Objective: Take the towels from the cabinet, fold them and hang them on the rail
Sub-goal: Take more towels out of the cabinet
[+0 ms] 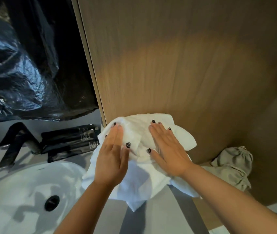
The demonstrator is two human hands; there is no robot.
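Both hands are lying flat on a white towel (139,132) that is bunched on the grey tabletop (159,222), right against the foot of a tall wooden panel (176,65). The left hand (113,156) is pressing down on the towel's left part, its fingers straight and close together, the thumb lying out to the side. The right hand (166,149) is resting on the towel's right part, its fingers spread and straight, the palm down on the cloth. Neither hand is curling round anything.

The towel is rumpled rather than neatly folded: one corner is sticking out to the right beyond the right hand, and a loose point is hanging toward the near edge of the tabletop between the two forearms. Its left edge is lying just beside a white sink (24,191) with a dark drain (51,203).

Behind the sink a black tap (16,141) is standing, and next to it some dark flat packets (70,141) are lying, possibly toiletries, though the print on them is too small to read. Above them crinkled black plastic sheeting (24,65) is hanging. To the right of the towel, near the panel, a greyish crumpled cloth (234,166) is sitting, apart from the white one.
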